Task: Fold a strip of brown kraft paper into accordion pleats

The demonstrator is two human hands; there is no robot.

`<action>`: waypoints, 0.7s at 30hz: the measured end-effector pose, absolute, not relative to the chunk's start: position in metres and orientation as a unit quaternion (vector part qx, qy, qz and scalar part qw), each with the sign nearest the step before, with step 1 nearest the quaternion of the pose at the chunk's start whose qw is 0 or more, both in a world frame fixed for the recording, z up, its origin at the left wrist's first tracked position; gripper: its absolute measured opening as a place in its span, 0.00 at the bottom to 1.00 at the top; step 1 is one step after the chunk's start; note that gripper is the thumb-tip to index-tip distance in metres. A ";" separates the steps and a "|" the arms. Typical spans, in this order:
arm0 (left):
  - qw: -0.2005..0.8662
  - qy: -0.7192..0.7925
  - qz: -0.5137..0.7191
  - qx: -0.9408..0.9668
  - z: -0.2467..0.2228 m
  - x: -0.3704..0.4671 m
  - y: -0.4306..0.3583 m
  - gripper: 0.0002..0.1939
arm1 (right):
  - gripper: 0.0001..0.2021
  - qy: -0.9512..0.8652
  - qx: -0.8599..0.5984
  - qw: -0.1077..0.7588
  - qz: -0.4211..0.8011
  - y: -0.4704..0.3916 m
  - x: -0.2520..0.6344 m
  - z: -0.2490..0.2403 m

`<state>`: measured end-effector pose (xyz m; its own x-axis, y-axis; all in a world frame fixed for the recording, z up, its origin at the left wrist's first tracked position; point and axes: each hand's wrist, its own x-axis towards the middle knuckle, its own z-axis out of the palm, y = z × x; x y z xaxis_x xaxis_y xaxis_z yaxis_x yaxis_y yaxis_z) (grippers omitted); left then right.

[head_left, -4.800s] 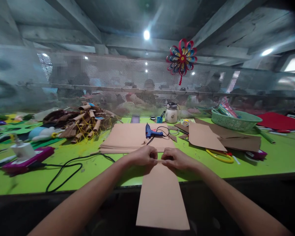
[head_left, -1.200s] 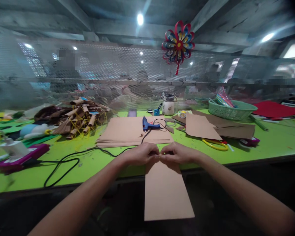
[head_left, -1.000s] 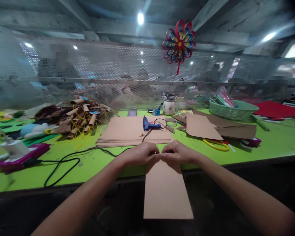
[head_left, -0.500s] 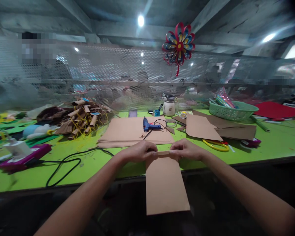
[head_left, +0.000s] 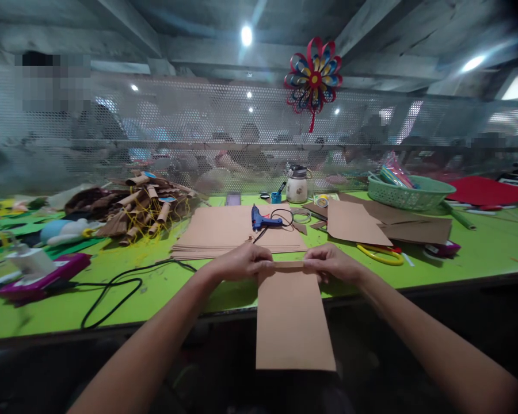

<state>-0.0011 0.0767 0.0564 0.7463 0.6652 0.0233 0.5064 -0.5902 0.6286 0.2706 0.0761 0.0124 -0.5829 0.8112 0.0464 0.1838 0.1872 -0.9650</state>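
Observation:
A sheet of brown paper [head_left: 294, 322] hangs over the table's front edge, its top end folded into a narrow strip. My left hand [head_left: 247, 261] pinches the left end of that fold, and my right hand [head_left: 333, 263] pinches the right end. Just beyond my hands lies a stack of brown sheets [head_left: 220, 227], with a blue glue gun [head_left: 265, 219] resting on it. Another brown sheet [head_left: 356, 221] lies to the right of the stack.
On the green table [head_left: 155, 299] are a pile of brown paper rolls [head_left: 142, 207], a purple power strip [head_left: 47, 276], a black cable, a jar [head_left: 297, 187], yellow-handled scissors [head_left: 382, 256] and a green basket [head_left: 410, 192]. A perforated screen stands behind.
My hands have shifted slightly apart along the fold, and the sheet's lower edge has risen a little. Both hands still hold it.

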 end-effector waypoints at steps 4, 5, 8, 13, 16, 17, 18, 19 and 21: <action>0.429 0.307 0.155 0.835 0.060 -0.003 0.074 0.19 | 0.20 -0.666 -0.271 0.382 0.581 0.079 0.278 0.016; 0.459 0.295 0.162 0.823 0.061 -0.003 0.072 0.19 | 0.20 -0.658 -0.252 0.410 0.580 0.078 0.278 0.019; 0.527 0.251 0.184 0.791 0.063 -0.002 0.068 0.18 | 0.17 -0.676 -0.221 0.428 0.557 0.068 0.269 0.035; 0.603 0.199 0.146 0.759 0.053 0.000 0.068 0.21 | 0.21 -0.821 -0.156 0.301 0.459 0.040 0.237 0.068; 0.628 0.187 0.131 0.744 0.047 0.002 0.069 0.23 | 0.13 -0.842 -0.105 0.340 0.406 0.032 0.220 0.076; 0.629 0.184 0.125 0.745 0.047 0.002 0.068 0.23 | 0.11 -0.837 -0.097 0.356 0.404 0.031 0.216 0.076; 0.628 0.181 0.120 0.747 0.046 0.003 0.067 0.23 | 0.10 -0.828 -0.094 0.370 0.410 0.031 0.212 0.075; 0.626 0.177 0.116 0.751 0.047 0.003 0.066 0.23 | 0.09 -0.816 -0.092 0.382 0.425 0.032 0.209 0.074; 0.623 0.180 0.131 0.750 0.048 0.003 0.064 0.23 | 0.08 -0.776 -0.087 0.400 0.479 0.035 0.205 0.068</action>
<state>0.0031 0.0642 0.0479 0.9008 0.4334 -0.0272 0.1060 -0.1587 0.9816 0.2048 0.0351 0.0684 -0.6640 0.5191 0.5383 -0.2481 0.5261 -0.8134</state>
